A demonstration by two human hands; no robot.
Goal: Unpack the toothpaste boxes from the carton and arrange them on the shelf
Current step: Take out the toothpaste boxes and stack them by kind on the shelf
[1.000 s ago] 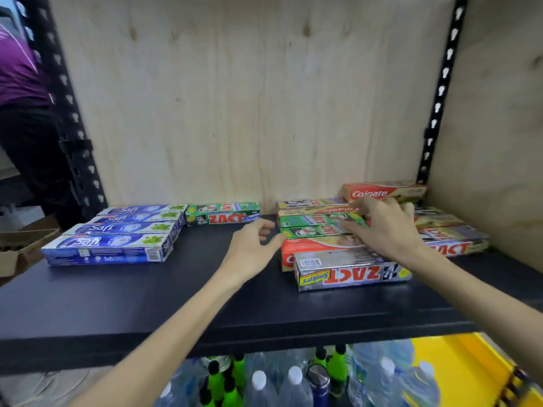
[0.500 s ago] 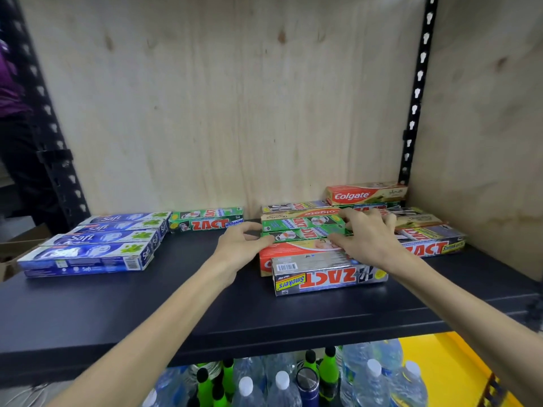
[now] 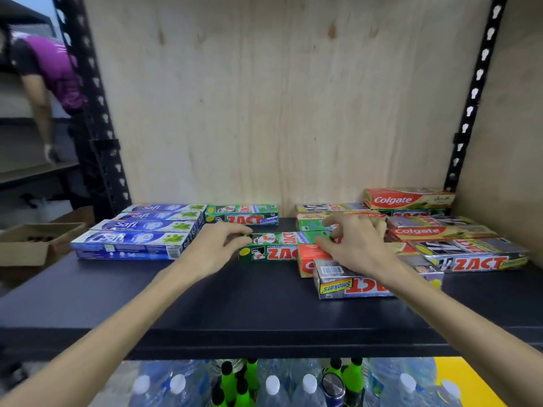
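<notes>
Sorting, as we judge it, is well advanced and shelving is nearly finished.

Item 1, green Zact box [image 3: 276,248]: lying flat on the black shelf [image 3: 205,304], near the middle, held at both ends. Our left hand [image 3: 216,249] curls fingers and thumb round its left end; our right hand [image 3: 357,248] pinches its right end, the grip there pressed onto the card.

Item 2, blue Safi boxes [image 3: 132,243]: four, laid side by side in a neat row at the shelf's left. We count these as arranged.

Item 3, second green Zact box [image 3: 242,215]: at the back, just beside the Safi row, where we expect the held box to join it.

Item 4, mixed pile at the right: red Colgate box [image 3: 408,198] on top at the back, silver Zact Smokers box [image 3: 349,284] at the front, further red, green and silver boxes overlapping. We judge this lot still to be sorted.

Item 5, open brown carton [image 3: 32,239]: standing beyond the shelf's left edge; what remains inside we cannot tell.

Materials: glossy printed card, long, rectangular and light; corners look slightly worn. Shelf surface matt and dark; back panel [image 3: 279,98] pale raw plywood; uprights black perforated steel.

Below: capped plastic bottles [image 3: 273,389].
</notes>
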